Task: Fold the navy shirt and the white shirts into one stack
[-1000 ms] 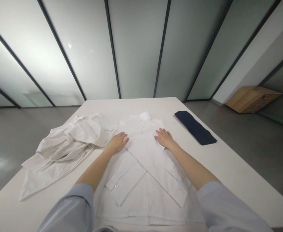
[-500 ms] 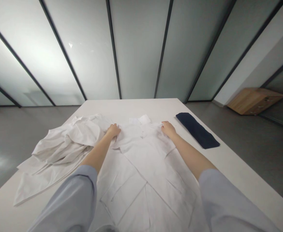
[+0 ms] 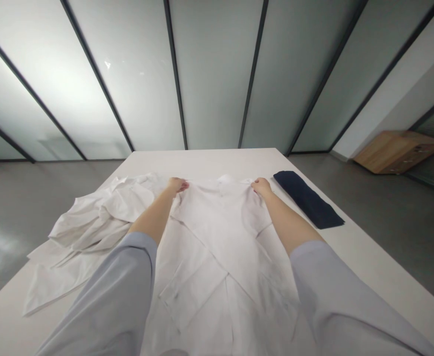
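L hand point(image 3: 177, 185), R hand point(image 3: 262, 187): shirt edge point(image 3: 202, 185)

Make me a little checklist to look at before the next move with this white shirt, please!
1. Left hand pinching the white shirt at one shoulder: ok.
2. Right hand pinching the other shoulder: ok.
3. Collar lying between both hands: ok.
4. Crumpled white garment kept off the shirt: not ok, it is heaped against the shirt's edge.
5. Folded navy cloth lying apart from the shirt: ok.
6. Bottom hem lying flat: cannot tell, it is out of view.
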Demonstrator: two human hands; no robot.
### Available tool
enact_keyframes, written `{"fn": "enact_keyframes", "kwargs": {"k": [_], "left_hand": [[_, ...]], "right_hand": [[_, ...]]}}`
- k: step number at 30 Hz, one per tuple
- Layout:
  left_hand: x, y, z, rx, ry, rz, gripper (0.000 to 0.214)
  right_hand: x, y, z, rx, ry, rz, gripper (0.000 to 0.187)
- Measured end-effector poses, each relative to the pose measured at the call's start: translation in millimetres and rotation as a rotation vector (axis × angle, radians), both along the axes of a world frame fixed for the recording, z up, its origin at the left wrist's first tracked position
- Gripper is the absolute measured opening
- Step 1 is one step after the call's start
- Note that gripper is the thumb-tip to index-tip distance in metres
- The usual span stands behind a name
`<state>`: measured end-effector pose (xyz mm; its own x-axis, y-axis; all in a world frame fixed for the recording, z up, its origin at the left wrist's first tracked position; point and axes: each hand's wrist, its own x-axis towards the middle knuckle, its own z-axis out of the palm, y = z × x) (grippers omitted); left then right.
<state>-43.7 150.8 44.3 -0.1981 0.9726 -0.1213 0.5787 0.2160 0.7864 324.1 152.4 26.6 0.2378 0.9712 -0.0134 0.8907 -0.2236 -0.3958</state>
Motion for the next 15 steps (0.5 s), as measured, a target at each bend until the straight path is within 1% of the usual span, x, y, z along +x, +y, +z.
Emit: {"fn": "enact_keyframes", "kwargs": {"k": [2,4,5,7,8,10,12,15], "left_hand": [[7,1,1.4,0.054,0.007,-0.029,0.039],[14,-4,-1.3,0.105,0.043,-0.059,0.05],[18,-9,-4.3,0.139,0.092,-0.098,0.053],[23,-23,-13.4,0.213,0.27,-0.225,0.05],[26,-32,-19.0,0.235,0.384,-0.299,0.047],[28,-52,-31.0,0.228,0.599,-0.411,0.047],[29,-72,-42.3,0.186,0.728,-0.446,0.053],[28,-97,-53.9,0.184,0.839,-0.457,0.059]], "right_hand": [[-1,-1,1.3,0.039,0.003,-0.022,0.038],[-5,-6,0.0,0.115,-0.013,0.0,0.044],[-8,-11,-1.6,0.16,-0.032,0.036,0.046],[-15,-25,-6.6,0.221,-0.092,0.147,0.047],[-18,-34,-9.9,0.222,-0.13,0.21,0.045],[-23,-55,-17.6,0.169,-0.207,0.321,0.041],[-26,-76,-26.0,0.105,-0.282,0.384,0.042],[-26,-104,-36.7,0.037,-0.354,0.398,0.051]]}}
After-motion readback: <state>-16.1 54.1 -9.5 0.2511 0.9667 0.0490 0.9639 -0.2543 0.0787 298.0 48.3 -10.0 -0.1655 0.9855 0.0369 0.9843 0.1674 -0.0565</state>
